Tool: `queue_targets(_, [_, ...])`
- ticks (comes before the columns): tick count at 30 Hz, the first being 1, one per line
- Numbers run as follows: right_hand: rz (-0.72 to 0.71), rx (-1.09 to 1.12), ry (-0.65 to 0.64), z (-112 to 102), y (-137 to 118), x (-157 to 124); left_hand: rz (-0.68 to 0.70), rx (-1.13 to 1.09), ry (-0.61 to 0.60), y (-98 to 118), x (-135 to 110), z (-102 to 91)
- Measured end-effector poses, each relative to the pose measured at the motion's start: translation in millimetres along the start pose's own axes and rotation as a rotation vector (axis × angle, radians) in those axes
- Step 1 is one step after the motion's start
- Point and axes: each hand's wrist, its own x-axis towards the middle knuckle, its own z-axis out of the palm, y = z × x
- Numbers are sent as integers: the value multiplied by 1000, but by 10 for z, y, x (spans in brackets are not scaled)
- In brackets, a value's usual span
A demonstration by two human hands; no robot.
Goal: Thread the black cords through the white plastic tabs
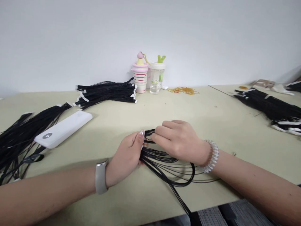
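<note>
A bundle of thin black cables [162, 171] hangs in loops between my hands over the front of the table, some strands trailing past the table edge. My left hand [129, 153] is closed around one end of it, thumb on top, with a bit of white showing at the grip. Close by on the right, my right hand [177, 138] has its fingers curled over the upper strands of the same bundle. Its fingertips are partly hidden behind the knuckles.
A white power bank [66, 128] lies left beside black cable bundles [30, 135]. More bundles lie at the back [105, 91] and right [268, 103]. Two drink cups, one pink-lidded [140, 78] and one clear [156, 78], stand by the wall near yellow rubber bands [184, 90].
</note>
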Motion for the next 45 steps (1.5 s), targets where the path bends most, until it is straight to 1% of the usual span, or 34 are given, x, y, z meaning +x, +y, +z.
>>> queue_targets(8, [21,-39,-11,17,-29,16,-20,7,-14,18,2,-6])
queue_targets(12, [21,-47,-29,38,-35,17,-34,-13,-54,31,-3,-11])
queue_targets(15, [13,-41,-38,51,-42,24,-29,-16,-43,36,-6,-14])
queue_targets(22, [0,-54,-115,9,-79,66,0,-72,-41,6,-8,-14])
queue_targets(26, [6,-66,-136,5,-71,31,-39,-106,-42,-7,7,-12])
queue_targets(28, [-1,-73,-125,16,-60,6,-51,-95,-29,-1,11,-11])
queue_targets(32, [-38,-88,-37,41,-48,-5,-41,-94,-34,14,9,-13])
queue_targets(34, [-46,-84,-16,45,-49,11,-38,-92,-43,20,8,-15])
queue_targets(40, [-27,-47,-87,-31,-67,69,-60,-89,-60,42,10,-7])
queue_targets(45, [-7,-30,-130,-91,-93,94,-22,-69,-74,17,7,-7])
